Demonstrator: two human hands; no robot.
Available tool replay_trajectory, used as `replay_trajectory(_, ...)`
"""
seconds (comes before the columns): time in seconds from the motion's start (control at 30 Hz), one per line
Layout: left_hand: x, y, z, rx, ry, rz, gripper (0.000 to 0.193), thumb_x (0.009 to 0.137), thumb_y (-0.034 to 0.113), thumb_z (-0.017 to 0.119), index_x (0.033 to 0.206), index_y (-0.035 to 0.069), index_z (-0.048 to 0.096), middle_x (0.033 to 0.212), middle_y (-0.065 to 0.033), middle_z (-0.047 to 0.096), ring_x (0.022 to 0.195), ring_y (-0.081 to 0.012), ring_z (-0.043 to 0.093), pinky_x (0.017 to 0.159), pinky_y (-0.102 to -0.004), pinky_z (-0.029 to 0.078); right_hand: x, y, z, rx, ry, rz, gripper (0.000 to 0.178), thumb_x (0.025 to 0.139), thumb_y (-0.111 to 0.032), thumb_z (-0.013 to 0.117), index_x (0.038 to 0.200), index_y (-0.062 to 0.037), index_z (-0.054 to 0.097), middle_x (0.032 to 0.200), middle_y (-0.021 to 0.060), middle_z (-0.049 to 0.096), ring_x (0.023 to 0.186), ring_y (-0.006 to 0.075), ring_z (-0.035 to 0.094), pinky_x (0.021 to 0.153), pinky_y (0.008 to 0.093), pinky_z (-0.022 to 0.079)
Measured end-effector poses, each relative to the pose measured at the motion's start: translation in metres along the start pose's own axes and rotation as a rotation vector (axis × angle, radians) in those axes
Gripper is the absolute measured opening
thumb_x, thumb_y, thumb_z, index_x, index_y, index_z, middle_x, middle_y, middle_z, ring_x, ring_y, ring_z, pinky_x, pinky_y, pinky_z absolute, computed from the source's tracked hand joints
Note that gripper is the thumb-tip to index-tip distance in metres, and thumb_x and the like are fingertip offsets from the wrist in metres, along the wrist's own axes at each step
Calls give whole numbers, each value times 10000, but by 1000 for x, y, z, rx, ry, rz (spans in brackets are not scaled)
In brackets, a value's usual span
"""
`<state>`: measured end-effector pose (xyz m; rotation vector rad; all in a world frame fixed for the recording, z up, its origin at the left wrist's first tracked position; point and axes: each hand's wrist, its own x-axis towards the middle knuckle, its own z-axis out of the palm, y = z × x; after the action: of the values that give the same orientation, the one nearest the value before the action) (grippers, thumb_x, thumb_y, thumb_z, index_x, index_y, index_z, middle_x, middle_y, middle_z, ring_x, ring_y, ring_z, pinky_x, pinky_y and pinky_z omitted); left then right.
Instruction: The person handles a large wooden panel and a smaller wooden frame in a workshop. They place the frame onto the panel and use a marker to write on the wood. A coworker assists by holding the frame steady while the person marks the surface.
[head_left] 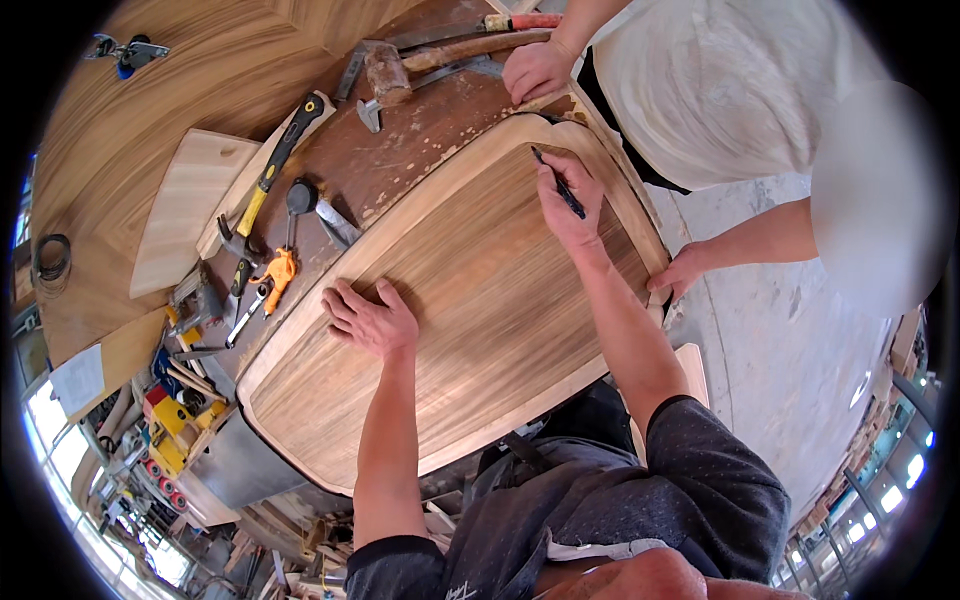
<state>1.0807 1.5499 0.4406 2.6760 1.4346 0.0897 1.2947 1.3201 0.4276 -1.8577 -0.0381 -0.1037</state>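
Note:
A large wooden panel [470,290] with rounded corners lies before me, its darker striped face framed by a paler wooden border [330,300]. My left hand [372,318] rests on the panel's left part, palm down, fingers spread, holding nothing. Near the far right end, my right hand [574,205] grips a black pen [568,190]; its tip points up and left, close to the inner edge of the border. Whether the pen touches the wood I cannot tell.
Another person's hands [540,70] [684,270] touch the panel's far right end. Beyond the panel lie a yellow-and-black claw hammer [275,165], a wooden mallet [388,75], an orange air blow gun [280,272] and a black mallet [301,197]. A yellow machine [172,430] stands at lower left.

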Motion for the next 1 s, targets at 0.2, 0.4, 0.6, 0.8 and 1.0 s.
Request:
replay_trajectory(0.2,-1,-3,6,9,-1,10,800,986,524,511,1589,27,338,1667,-212,285,1567,-378,194,1224,-638,134,1,6,4,-133,12,-130,173,905,-62,752,1075,-39,736,926,146,746,833,269,735,774,325,583)
replay_trajectory(0.4,-1,-7,10,20,3,22,808,997,547,486,1595,30,320,1670,-210,279,1569,-377,187,1225,-636,131,4,1,5,-141,14,-170,161,891,-54,760,1049,-36,733,933,150,747,847,291,739,768,344,587)
replay_trajectory(0.6,0,-5,8,12,-1,29,803,1002,557,473,1592,33,325,1665,-213,291,1566,-376,193,1224,-632,128,3,2,5,-168,8,-152,155,894,-63,757,1046,-40,732,933,148,749,847,306,735,766,356,588)
replay_trajectory(0.8,0,-8,11,43,14,34,797,1008,569,453,1591,40,326,1663,-205,302,1564,-370,200,1228,-618,122,3,-3,5,-138,10,-120,146,897,-83,758,1037,-51,736,937,152,747,863,315,733,768,365,589)
replay_trajectory(1.0,-1,-2,7,54,23,29,768,1008,517,494,1580,22,361,1663,-211,297,1557,-354,226,1230,-584,146,3,-5,5,-188,13,-153,153,899,-85,755,1046,-52,729,941,153,745,865,317,730,759,368,590)
